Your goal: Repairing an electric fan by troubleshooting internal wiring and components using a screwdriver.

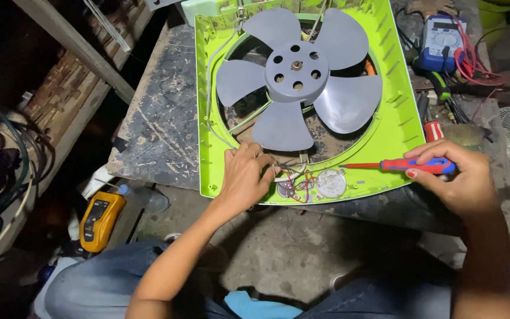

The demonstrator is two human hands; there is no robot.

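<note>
Left hand pinching wires on green fan frame | right hand gripping red-blue screwdriver

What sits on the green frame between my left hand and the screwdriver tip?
In the head view, between the left hand and the screwdriver tip lie a tangle of red and white wires and a round white switch part.

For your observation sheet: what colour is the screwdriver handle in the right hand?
Red and blue screwdriver handle, seen in the head view.
</note>
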